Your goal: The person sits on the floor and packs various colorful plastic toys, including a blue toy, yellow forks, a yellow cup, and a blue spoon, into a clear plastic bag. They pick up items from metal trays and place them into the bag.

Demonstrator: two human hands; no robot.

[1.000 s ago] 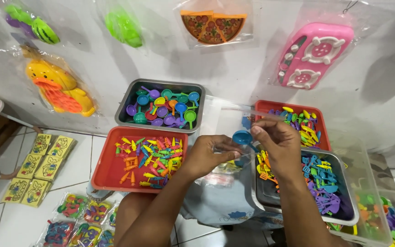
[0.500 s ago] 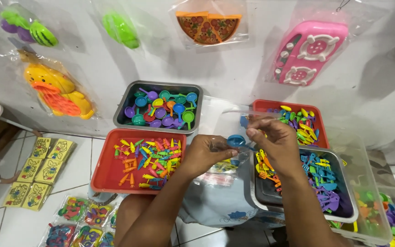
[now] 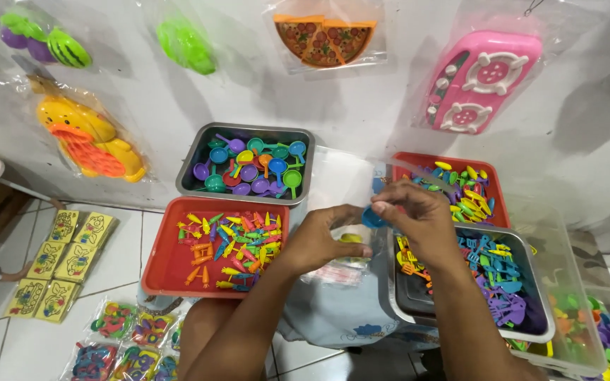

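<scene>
A small blue toy piece (image 3: 372, 217) is pinched by the right hand (image 3: 418, 219). The left hand (image 3: 326, 240), closed on a clear bag (image 3: 351, 243), has been drawn nearer beside the red tray (image 3: 167, 271).

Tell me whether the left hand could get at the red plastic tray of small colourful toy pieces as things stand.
Probably yes: the left hand hovers just right of the red plastic tray, whose open top is uncovered, with nothing between them.

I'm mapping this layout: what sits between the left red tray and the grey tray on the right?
In the head view, both hands, left hand and right hand, pinching a small blue piece above clear bags.
</scene>
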